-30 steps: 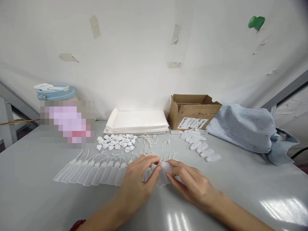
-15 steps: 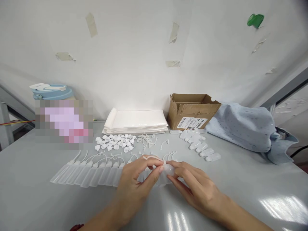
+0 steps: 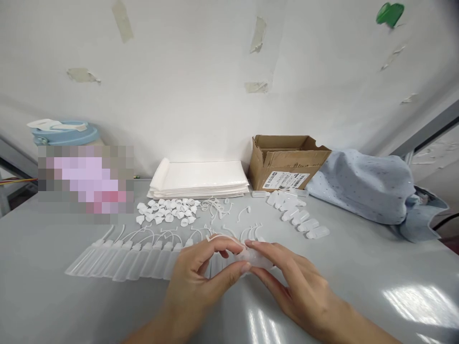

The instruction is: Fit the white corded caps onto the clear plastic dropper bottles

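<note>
Between both hands is a translucent bottle (image 3: 256, 258), with a thin white strap (image 3: 225, 236) arching over its neck end. My left hand (image 3: 208, 272) pinches that neck end between thumb and forefinger. On the right, my right hand (image 3: 294, 277) has its fingers and thumb around the bottle's body. A row of similar bottles (image 3: 125, 263) with looped straps lies to the left and partly behind my hands. White caps (image 3: 168, 210) sit in a loose group beyond the row, beside a small heap of loose straps (image 3: 215, 206). More bottles without straps (image 3: 300, 217) lie at the right.
A stack of white sheets or bags (image 3: 201, 177) and an open cardboard box (image 3: 287, 162) stand against the wall. Pale blue cloth (image 3: 362, 186) lies right of the box. A blue-lidded container (image 3: 66, 134) and a blurred pink area are at the left.
My right hand's fingers have spread a little along the bottle, and my left thumb has moved slightly down. The camera view has shifted slightly.
</note>
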`<state>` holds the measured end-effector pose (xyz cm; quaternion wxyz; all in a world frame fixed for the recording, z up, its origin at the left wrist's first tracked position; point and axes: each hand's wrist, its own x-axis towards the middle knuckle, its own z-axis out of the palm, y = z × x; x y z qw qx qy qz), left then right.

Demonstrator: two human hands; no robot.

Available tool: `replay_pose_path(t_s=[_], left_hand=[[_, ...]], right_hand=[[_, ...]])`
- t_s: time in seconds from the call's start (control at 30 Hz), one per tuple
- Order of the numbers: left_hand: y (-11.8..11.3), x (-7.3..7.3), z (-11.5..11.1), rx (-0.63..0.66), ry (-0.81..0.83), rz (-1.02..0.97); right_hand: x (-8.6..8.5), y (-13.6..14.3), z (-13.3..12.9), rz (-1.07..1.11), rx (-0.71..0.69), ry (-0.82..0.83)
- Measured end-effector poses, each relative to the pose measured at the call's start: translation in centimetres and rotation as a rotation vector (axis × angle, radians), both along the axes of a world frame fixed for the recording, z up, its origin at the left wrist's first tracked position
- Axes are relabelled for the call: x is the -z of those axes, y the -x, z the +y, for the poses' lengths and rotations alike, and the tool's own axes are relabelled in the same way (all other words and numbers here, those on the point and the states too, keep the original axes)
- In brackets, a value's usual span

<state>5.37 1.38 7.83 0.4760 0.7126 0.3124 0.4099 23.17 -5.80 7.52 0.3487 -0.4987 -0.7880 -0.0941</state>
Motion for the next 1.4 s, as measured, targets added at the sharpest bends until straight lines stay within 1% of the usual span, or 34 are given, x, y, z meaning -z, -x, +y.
replay_pose_path(t_s=[0.13, 0.27, 0.53, 0.67, 0.9, 1.07, 1.17, 1.27, 1.4], left_hand=[[0.0, -0.2, -0.1, 0.012, -0.054, 0.007], [-0.2, -0.2, -0.1, 0.022, -0.048, 0.005], [-0.2, 0.0, 0.2, 0.010, 0.100, 0.026], [-0.2, 0.1, -0.1, 0.047, 0.141, 0.021], [-0.4, -0.2, -0.1, 0.104, 0.047, 0.039], [-0.5, -0.2, -0.1, 0.151, -0.015, 0.069], [-0.4, -0.1, -0.2, 0.165, -0.014, 0.104], [-0.4, -0.2, -0.2, 0.177, -0.016, 0.122], [-0.4, -0.5, -0.1, 0.163, -0.041, 0.143]], right_hand=[[0.3, -0.1, 0.1, -0.011, 0.021, -0.003], [0.5, 0.1, 0.1, 0.000, 0.011, 0.005], [0.2, 0.4, 0.0, 0.015, -0.036, 0.039], [0.1, 0.5, 0.0, 0.069, -0.038, 0.028], [-0.1, 1.0, -0.2, 0.154, -0.082, 0.008], [0.0, 0.9, -0.3, 0.184, -0.072, 0.015], [0.0, 0.8, -0.2, 0.224, -0.065, 0.023], [-0.2, 0.9, -0.1, 0.264, -0.043, 0.060], [-0.5, 1.0, -0.2, 0.334, -0.027, 0.150]])
